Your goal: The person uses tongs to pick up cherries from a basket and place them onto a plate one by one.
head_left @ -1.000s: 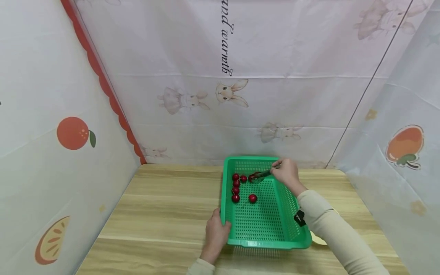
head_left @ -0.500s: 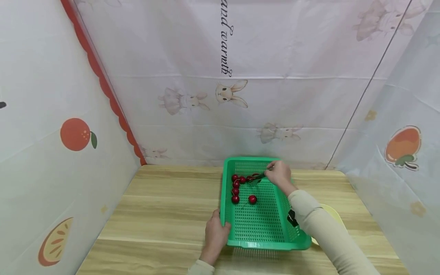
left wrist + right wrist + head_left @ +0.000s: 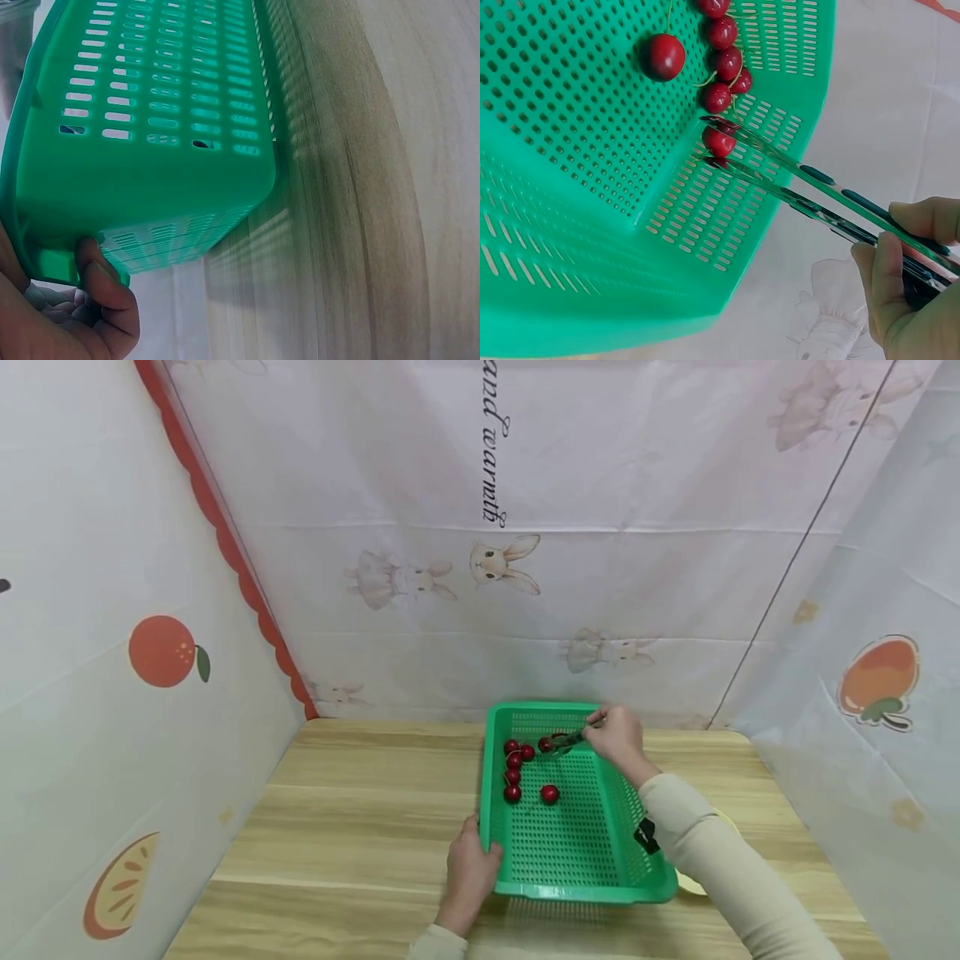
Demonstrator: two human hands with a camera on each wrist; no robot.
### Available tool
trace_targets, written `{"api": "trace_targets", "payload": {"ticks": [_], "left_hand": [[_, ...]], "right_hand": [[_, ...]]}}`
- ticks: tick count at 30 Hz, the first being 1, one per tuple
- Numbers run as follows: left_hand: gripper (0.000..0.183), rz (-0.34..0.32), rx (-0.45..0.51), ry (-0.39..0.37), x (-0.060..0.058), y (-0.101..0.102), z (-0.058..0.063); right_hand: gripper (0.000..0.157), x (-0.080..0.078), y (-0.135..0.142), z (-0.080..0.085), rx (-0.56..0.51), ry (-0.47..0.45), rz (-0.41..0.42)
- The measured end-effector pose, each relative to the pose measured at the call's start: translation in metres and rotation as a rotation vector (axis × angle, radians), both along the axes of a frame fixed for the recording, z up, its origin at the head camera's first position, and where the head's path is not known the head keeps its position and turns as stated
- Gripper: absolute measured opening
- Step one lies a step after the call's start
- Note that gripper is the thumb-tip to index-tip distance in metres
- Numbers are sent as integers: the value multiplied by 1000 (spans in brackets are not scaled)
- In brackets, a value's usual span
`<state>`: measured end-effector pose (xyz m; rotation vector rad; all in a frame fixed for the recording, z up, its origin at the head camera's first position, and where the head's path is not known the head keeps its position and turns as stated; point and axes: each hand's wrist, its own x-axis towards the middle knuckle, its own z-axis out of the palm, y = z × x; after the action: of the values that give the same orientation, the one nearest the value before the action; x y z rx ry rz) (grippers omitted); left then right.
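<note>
In the head view, my left hand (image 3: 473, 868) grips the near left rim of a green perforated plastic basket (image 3: 577, 892). The left wrist view has its fingers (image 3: 109, 296) curled under the rim. My right hand (image 3: 617, 737) holds a pair of tongs (image 3: 780, 191) over the basket's far end. The tong tips lie on either side of a dark red cherry (image 3: 718, 140) by the far wall; whether they squeeze it I cannot tell. Several stemmed cherries (image 3: 513, 761) line the left wall and far left corner. One single cherry (image 3: 550, 794) lies apart on the basket floor.
A pale yellow round item (image 3: 692, 883), perhaps a plate, lies right of the basket, mostly hidden by the right sleeve (image 3: 720, 852). The wooden table (image 3: 360, 827) meets printed cloth walls (image 3: 420, 668) at the back and sides.
My right hand with the tongs has gone left, then slightly back right. The cherry at the tong tips now sits a little apart from the corner cherries. My left hand stays on the rim.
</note>
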<state>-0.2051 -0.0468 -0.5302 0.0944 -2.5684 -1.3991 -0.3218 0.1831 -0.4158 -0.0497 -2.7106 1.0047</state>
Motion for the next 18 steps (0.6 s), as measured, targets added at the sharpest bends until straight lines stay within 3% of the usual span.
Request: {"api": "trace_targets", "payload": {"ticks": [7,18], "left_hand": [[48,9,-11,20,0,0,-2],[50,16,-21,18,0,-1,1]], "right_hand": [[14,7,2,2,-29,-18,-5],[11,38,25,14,-63,20,33]]}}
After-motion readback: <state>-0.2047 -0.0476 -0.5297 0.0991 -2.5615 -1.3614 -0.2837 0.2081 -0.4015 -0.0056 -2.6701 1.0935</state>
